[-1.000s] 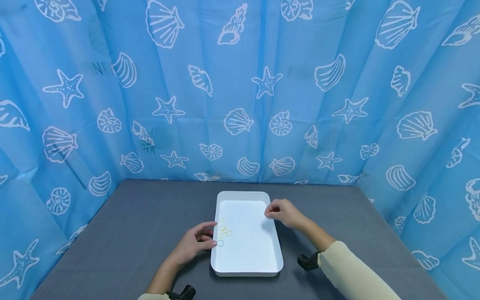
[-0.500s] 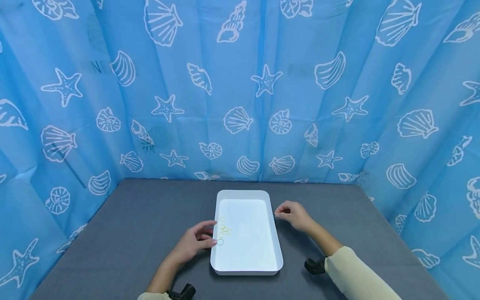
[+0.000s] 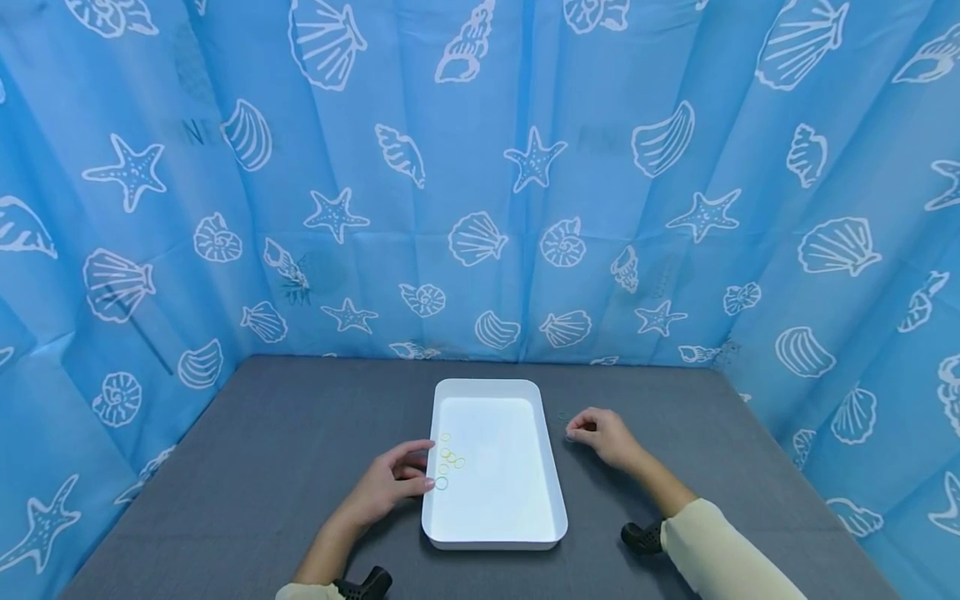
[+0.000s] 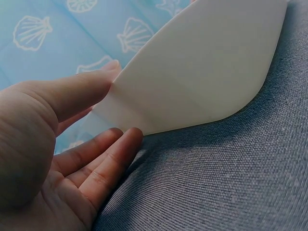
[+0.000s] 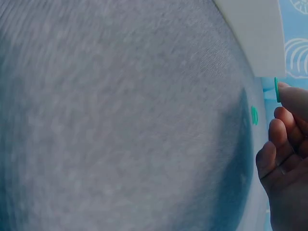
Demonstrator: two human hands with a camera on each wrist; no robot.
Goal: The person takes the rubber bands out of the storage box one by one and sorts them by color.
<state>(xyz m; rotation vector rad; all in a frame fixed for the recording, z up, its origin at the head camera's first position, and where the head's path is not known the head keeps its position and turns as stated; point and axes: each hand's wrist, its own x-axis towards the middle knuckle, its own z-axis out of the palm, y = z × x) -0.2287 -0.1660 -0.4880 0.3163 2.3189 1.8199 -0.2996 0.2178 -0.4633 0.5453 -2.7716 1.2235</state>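
Note:
A white tray (image 3: 495,467) lies on the grey cloth. My left hand (image 3: 384,487) holds its left wall, and the left wrist view shows the thumb (image 4: 91,89) at the rim with fingers below against the side. Several thin yellow rings (image 3: 451,457) and one bluish-green ring (image 3: 441,483) lie inside along that wall. To the right of the tray, my right hand (image 3: 606,435) pinches a thin green ring (image 5: 277,90) between thumb and finger, just over the cloth. Another green ring (image 5: 254,115) lies on the cloth close by.
Grey cloth (image 3: 322,408) covers the table around the tray. A blue curtain (image 3: 480,183) with white shell and starfish prints surrounds the back and sides.
From above the tray's right wall, my right hand has moved rightward over the cloth with the ring. A green ring on the cloth now shows beside it. The left hand stays put.

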